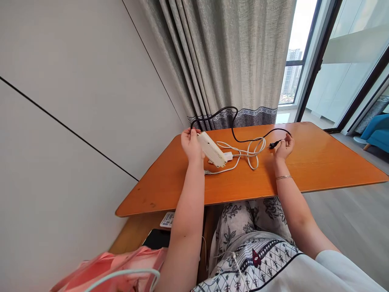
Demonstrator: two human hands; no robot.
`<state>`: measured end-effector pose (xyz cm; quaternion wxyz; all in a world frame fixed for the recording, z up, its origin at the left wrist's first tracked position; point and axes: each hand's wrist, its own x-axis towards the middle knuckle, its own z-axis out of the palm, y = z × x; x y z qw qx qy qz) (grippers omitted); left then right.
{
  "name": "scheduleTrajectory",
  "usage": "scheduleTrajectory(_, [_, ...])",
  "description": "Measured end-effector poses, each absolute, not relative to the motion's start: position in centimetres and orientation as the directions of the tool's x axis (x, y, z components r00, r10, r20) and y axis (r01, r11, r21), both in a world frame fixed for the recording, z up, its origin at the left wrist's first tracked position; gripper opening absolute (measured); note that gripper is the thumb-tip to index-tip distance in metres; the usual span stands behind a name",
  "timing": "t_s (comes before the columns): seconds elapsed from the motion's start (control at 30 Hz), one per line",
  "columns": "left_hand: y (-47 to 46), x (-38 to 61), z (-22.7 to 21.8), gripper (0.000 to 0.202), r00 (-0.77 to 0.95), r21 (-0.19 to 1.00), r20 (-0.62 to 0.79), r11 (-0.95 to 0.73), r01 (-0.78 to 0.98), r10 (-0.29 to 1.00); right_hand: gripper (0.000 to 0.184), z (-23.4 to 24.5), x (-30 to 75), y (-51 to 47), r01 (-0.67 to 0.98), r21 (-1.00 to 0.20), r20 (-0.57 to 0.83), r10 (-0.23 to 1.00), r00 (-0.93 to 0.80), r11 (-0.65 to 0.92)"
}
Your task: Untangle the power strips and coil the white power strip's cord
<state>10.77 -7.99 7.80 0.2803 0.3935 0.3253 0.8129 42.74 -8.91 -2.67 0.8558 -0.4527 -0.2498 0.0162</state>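
Left of centre over the counter [328,160], left hand [192,145]: fingers pinch black cord [232,125]; grip on the power strip [212,150] unclear, so it could slip. Strip tilted beside that hand, long axis far-left to near-right, near end toward the right. White adapter [228,156] at that end could work loose if the looped white cable [243,153] snags the cord. Right hand [284,150]: fingers pinch cord by the black plug [273,144], prongs leftward; hard tugging could strain it.

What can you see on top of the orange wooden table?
A looped white cable and part of a thin black cable lie there. What the rectangular white plastic strip in the left hand covers cannot be seen.
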Motion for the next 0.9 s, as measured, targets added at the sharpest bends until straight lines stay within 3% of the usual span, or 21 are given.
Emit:
scheduleTrajectory(0.2, [-10.4, 12.9, 7.9, 0.022, -0.422, 0.723, 0.424, -0.580, -0.376, 0.802, 0.043, -3.1, 42.2, -9.1, 0.287, -0.797, 0.509, 0.336, 0.792, 0.531])
scheduleTrajectory(0.4, [-12.9, 14.8, 7.9, 0.014, -0.233, 0.740, 0.420, -0.479, -0.472, 0.877, 0.066, -2.7, 41.5, -10.2, 0.454, -0.870, 0.491, 0.416, 0.765, 0.192])
scheduleTrajectory(0.5, [-13.6, 15.5, 7.5, 0.014, -0.192, 0.745, 0.405, -0.445, -0.498, 0.894, 0.069, -2.7, 41.4, -10.2, 0.384, -0.917, 0.382, 0.521, 0.763, 0.109])
scheduleTrajectory(0.67, [-13.9, 15.9, 6.6, 0.014, -0.231, 0.704, 0.385, -0.446, -0.553, 0.894, 0.038, -3.2, 41.2, -9.4, 0.197, -0.977, 0.184, 0.770, 0.610, 0.078])
scheduleTrajectory(0.9, [-14.7, 15.6, 5.3, 0.015, -0.261, 0.647, 0.381, -0.458, -0.610, 0.887, 0.040, -3.1, 41.0, -9.7, 0.037, -0.994, 0.105, 0.843, 0.528, 0.101])
